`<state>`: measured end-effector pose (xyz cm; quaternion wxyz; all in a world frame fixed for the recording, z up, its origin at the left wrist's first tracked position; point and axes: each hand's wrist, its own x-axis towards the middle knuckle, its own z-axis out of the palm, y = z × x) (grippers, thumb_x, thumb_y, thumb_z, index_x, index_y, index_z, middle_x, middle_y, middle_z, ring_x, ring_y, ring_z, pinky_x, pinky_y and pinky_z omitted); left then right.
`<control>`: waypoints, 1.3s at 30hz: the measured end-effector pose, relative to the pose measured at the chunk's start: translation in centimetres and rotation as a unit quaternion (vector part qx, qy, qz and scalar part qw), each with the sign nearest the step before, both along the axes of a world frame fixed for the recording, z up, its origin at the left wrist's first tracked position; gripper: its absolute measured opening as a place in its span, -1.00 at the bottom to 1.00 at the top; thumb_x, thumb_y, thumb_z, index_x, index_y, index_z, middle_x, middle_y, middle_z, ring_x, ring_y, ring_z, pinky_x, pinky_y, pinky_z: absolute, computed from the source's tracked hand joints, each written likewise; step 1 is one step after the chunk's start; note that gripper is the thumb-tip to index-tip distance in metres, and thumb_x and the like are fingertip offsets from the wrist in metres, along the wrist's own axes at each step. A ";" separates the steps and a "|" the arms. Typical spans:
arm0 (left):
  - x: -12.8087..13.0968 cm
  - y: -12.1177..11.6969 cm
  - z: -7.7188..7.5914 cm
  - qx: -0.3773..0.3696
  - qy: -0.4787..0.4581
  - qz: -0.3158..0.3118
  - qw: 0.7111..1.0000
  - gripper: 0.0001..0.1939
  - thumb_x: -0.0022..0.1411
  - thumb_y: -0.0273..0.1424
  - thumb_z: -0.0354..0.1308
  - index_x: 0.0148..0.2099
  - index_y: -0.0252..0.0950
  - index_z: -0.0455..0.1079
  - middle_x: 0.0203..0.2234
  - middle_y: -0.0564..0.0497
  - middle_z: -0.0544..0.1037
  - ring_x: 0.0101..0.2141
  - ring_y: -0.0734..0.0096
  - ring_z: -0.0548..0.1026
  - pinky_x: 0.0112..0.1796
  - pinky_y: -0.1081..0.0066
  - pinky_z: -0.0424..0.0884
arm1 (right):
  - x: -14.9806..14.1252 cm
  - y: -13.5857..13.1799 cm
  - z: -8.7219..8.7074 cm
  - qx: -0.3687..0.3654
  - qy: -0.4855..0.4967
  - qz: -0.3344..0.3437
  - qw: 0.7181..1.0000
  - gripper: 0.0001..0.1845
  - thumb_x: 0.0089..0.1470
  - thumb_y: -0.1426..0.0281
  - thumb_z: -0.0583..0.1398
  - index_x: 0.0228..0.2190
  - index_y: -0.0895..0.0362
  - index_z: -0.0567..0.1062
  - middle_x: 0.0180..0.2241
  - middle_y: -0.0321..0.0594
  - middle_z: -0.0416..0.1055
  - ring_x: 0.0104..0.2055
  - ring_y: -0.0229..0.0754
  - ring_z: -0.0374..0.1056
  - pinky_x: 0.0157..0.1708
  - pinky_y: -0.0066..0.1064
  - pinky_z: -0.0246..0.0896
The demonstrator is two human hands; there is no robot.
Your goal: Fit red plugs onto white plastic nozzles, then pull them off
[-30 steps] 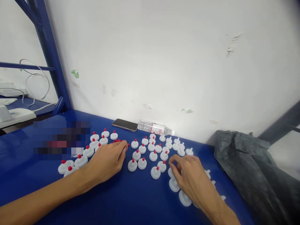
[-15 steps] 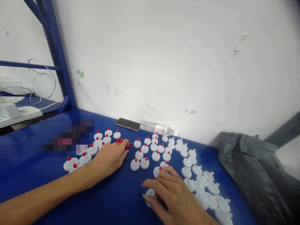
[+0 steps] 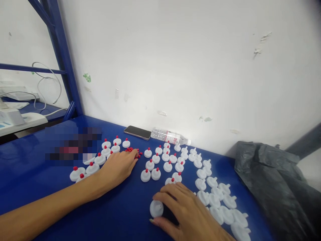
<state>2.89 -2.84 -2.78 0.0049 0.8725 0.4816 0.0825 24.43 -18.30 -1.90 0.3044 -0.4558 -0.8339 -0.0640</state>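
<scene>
My right hand [image 3: 183, 211] is near the front of the blue table [image 3: 130, 214], fingers curled round a white cap [image 3: 156, 208] with no red plug. My left hand [image 3: 117, 167] rests palm down further back, fingertips at a small pile of red plugs [image 3: 132, 151]; whether it pinches one is hidden. White caps with red plugs [image 3: 160, 164] stand in rows between and left of my hands. A group of plain white caps [image 3: 218, 201] lies to the right of my right hand.
A phone [image 3: 137, 132] and a lying water bottle [image 3: 170, 136] sit against the white wall. A dark grey plastic bag [image 3: 273, 180] covers the table's right end. A blue rack post [image 3: 62, 57] stands at the left, with cables and white devices beyond.
My right hand left the plain caps on the right, came toward me and to the left, and now holds one white cap. My left hand stayed at the red plugs.
</scene>
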 end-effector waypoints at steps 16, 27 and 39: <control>0.1 -1.8 0.9 0.056 -0.270 -0.218 0.936 -0.89 0.41 -0.33 0.05 -0.08 -0.15 0.38 -0.26 0.09 0.59 -0.40 0.52 0.55 -0.37 0.51 0.45 | 0.1 0.0 -0.1 0.058 -0.008 -0.021 0.998 -0.67 0.21 0.30 0.16 0.01 -0.01 0.49 -0.11 -0.34 0.60 -0.13 -0.13 0.56 -0.10 -0.31 0.53; 0.0 -4.3 -0.1 0.084 -0.250 -0.382 0.886 -0.73 0.39 -0.46 0.08 0.08 -0.06 0.34 -0.18 0.05 0.64 -0.29 0.42 0.62 -0.46 0.40 0.33 | 0.6 0.2 -0.1 0.045 -0.003 -0.049 0.998 -0.58 0.20 0.24 0.18 0.06 0.06 0.33 -0.18 -0.22 0.61 -0.21 -0.06 0.57 -0.14 -0.25 0.53; 0.0 -3.5 -0.1 0.035 -0.221 -0.387 0.895 -0.76 0.43 -0.45 0.03 0.06 -0.09 0.38 -0.15 0.07 0.60 -0.35 0.52 0.59 -0.41 0.46 0.34 | 0.3 0.3 0.8 0.076 -0.010 -0.052 0.996 -0.76 0.33 0.25 0.03 -0.04 0.05 0.34 -0.28 -0.27 0.58 -0.33 -0.15 0.55 -0.24 -0.33 0.51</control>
